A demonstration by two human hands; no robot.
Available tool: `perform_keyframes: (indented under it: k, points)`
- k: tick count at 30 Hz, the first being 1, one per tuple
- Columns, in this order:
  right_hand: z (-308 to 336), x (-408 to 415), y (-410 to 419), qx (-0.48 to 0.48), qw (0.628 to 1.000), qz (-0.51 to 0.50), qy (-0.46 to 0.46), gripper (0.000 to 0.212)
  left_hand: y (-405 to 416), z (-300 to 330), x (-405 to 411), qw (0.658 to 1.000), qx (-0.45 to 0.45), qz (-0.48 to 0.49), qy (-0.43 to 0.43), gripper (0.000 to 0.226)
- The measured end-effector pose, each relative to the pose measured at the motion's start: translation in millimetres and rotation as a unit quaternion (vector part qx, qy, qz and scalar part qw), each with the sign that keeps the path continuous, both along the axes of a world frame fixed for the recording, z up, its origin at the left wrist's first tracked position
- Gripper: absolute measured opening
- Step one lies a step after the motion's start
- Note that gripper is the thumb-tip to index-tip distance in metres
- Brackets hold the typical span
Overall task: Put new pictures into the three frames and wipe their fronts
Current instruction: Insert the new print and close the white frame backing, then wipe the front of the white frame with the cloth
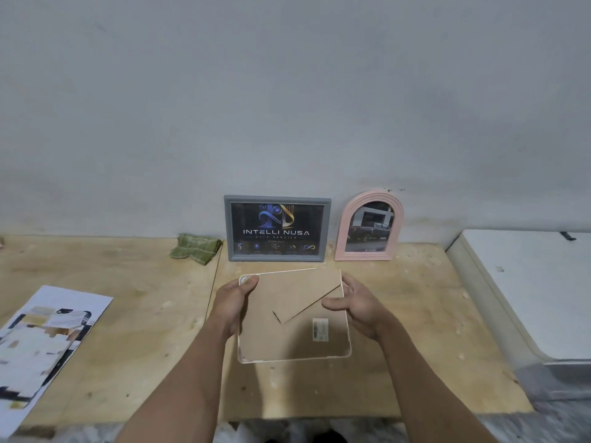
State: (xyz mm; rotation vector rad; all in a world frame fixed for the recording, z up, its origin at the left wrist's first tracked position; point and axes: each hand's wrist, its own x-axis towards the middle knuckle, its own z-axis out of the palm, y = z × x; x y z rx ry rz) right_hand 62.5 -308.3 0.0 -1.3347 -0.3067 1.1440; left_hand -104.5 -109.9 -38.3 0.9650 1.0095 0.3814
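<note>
Centre of the view, low: white-rimmed rectangular picture frame (292, 334) lying face down on the pale plywood tabletop (134, 314), brown fibreboard back up. Angled stand cut-out is visible across the back, small white barcode sticker (320, 329) right of it. The top rim looks lifted or separated from the backboard, though wide-angle distortion makes that hard to confirm.

Left hand (232, 302) is closed on the frame's upper left corner, thumb on top of the rounded rim. Right hand (355, 302) is on the right edge, thumb lying on the backboard, fingers curled round the outside; grip is clamped on the frame as far as I can see. Hands are apart, one per side.

Above the frame, leaning upright on the grey-white wall (287, 91): grey rectangular frame (277, 228) showing a dark "INTELLI NUSA" print, and just beside it on the right a pink arched frame (369, 227) with a picture of a dark pickup truck.

Left of the grey frame: crumpled green cloth (195, 247) on the tabletop by the wall.

Lower left: stack of loose printed sheets (41, 340), overlapping, well apart from the frames.

Right edge: white flat-topped appliance (527, 292) butted against the table.
</note>
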Motion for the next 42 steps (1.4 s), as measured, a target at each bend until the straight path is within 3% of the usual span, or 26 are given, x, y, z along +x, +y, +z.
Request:
perform_keyframes:
  k: [4,7,10,12,14,17,19,21,23,25,28,35,39,42]
  points:
    - [24,-1,12,-0.007,0.997,-0.017,-0.068,0.063,-4,16,5,0.998,0.053,0.0,0.027,0.019]
    - [44,-4,19,-0.012,0.979,-0.001,-0.204,0.06,-16,39,12,0.993,0.053,-0.044,0.091,0.032]
    - [58,-18,22,0.004,0.895,0.031,-0.445,0.05,-28,67,18,0.998,-0.046,-0.04,0.025,0.058]
    - [53,-28,22,0.04,0.818,0.094,-0.566,0.049,-34,82,23,0.998,-0.045,-0.053,-0.002,0.058]
    - [41,-34,21,0.043,0.771,0.148,-0.618,0.055,-40,94,26,0.999,-0.02,-0.025,0.0,0.039]
    - [39,-35,19,0.049,0.731,0.229,-0.641,0.061,-46,100,19,0.999,-0.02,0.029,0.003,0.024]
    - [46,-34,16,0.05,0.767,0.224,-0.599,0.062,-48,98,7,0.998,-0.011,0.055,0.007,0.022]
    - [51,-30,16,0.0,0.817,0.093,-0.57,0.06,-49,94,-6,0.998,0.001,0.061,0.006,0.02]
    - [54,-25,15,-0.122,0.835,-0.033,-0.536,0.051,-53,91,-16,0.999,0.014,0.05,0.0,0.017]
    - [54,-22,17,-0.211,0.866,-0.041,-0.452,0.054,-57,88,-23,0.999,0.014,0.038,-0.018,0.02]
    - [47,-23,24,-0.205,0.904,-0.04,-0.372,0.06,-61,85,-29,0.999,0.008,0.029,-0.042,0.023]
    - [22,-50,49,-0.205,0.897,-0.082,-0.384,0.063,-54,76,-38,0.994,0.088,0.069,-0.004,0.023]
    - [8,-68,76,-0.204,0.894,-0.072,-0.392,0.061,-37,64,-54,0.957,0.223,0.065,0.172,0.03]
    - [-2,-87,107,-0.202,0.895,-0.048,-0.394,0.062,-11,53,-76,0.939,0.23,0.077,0.244,0.036]
